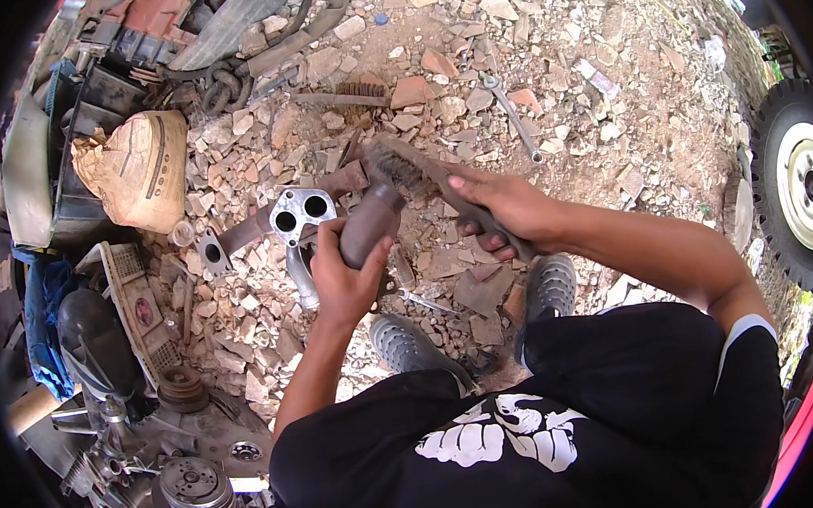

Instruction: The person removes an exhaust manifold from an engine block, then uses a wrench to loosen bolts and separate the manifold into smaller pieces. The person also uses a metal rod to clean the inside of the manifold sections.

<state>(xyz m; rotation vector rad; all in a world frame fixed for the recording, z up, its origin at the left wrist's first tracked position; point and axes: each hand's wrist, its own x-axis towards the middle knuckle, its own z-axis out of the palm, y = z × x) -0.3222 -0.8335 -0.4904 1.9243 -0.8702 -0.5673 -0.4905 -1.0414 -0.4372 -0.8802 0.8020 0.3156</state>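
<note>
My left hand (341,274) is closed around a dark brown metal pipe (368,227), which looks like an exhaust part. My right hand (507,210) grips the handle of a wire brush (399,166). The brush's bristles meet or nearly meet the pipe's upper end; whether they touch I cannot tell. Just left of my left hand is a silvery metal flange (301,214) with two large round holes. Behind it, a rusty pipe (251,227) runs to a smaller flange on the left. How these parts join is partly hidden.
Broken stone and tile cover the ground. A second brush (350,96) and a combination wrench (512,118) lie ahead; another wrench (427,302) lies between my shoes. At left are a crumpled paper sack (137,171), a plastic crate (133,305) and engine parts (196,490). A wheel (796,186) stands right.
</note>
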